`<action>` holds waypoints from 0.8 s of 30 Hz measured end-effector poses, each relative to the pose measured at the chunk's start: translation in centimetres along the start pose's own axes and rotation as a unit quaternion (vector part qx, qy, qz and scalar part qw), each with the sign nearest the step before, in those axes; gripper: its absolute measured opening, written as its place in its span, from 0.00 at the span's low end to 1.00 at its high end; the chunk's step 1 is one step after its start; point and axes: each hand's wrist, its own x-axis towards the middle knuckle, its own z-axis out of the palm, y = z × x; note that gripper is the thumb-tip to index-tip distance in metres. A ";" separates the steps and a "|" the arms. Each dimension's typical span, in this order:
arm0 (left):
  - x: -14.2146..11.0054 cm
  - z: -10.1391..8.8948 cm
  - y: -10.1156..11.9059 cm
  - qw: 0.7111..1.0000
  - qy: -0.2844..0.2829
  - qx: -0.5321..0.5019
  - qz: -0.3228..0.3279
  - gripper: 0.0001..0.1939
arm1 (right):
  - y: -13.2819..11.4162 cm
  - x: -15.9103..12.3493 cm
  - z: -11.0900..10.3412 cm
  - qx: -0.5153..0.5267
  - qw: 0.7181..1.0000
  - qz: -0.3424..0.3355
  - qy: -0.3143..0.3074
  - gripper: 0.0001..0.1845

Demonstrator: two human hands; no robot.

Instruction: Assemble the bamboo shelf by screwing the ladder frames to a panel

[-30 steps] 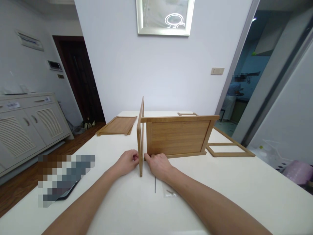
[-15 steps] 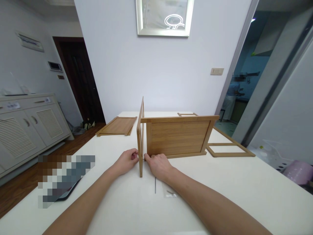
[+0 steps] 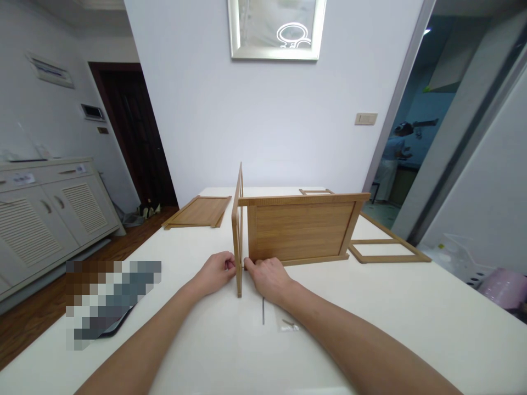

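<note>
A wooden shelf panel point(image 3: 304, 230) with raised edge strips stands on its long side. Across its left end rises a narrow upright wooden frame point(image 3: 237, 247), with a slim gap between the two low down. My right hand point(image 3: 269, 278) is closed over the panel's lower left corner, thumb toward the frame. On the frame's left side, my left hand point(image 3: 214, 271) is closed in a pinch against the lower part; what its fingertips hold is hidden. A thin metal rod, perhaps a hex key point(image 3: 263, 311), lies near my right wrist beside a small clear bag point(image 3: 288, 325) of hardware.
Flat wooden panels point(image 3: 197, 212) lie at the table's back left. Another wooden frame point(image 3: 387, 259) rests at the right edge. A partly blurred dark flat object point(image 3: 117, 323) is at the left. Through the doorway stands a person point(image 3: 393, 159).
Both hands stay at the lower joint with almost no movement. The upright frame and panel appear shifted very slightly to the right in view.
</note>
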 end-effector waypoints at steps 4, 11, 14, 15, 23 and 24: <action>0.0 0.1 0.1 1.000 -0.004 -0.009 -0.004 0.04 | 0.0 0.0 -0.1 -0.004 1.000 -0.002 0.000 0.14; 0.1 -0.2 -0.2 1.000 0.004 -0.021 0.010 0.02 | 0.0 -0.1 0.0 -0.005 1.000 -0.004 0.005 0.14; 0.2 -0.3 -0.5 0.999 -0.007 -0.034 0.014 0.04 | 0.0 -0.1 0.0 -0.002 1.000 -0.003 0.006 0.14; 0.2 -0.3 -0.6 0.999 -0.010 -0.036 0.015 0.05 | 0.1 -0.1 0.0 -0.002 1.000 -0.003 0.006 0.14; 0.1 -0.2 -0.6 0.999 -0.018 0.008 0.038 0.06 | 0.1 0.0 0.0 -0.003 1.000 -0.005 0.003 0.14; 0.0 -0.2 -0.6 0.999 -0.019 0.003 0.034 0.06 | 0.1 0.0 0.1 -0.001 1.000 -0.006 0.003 0.14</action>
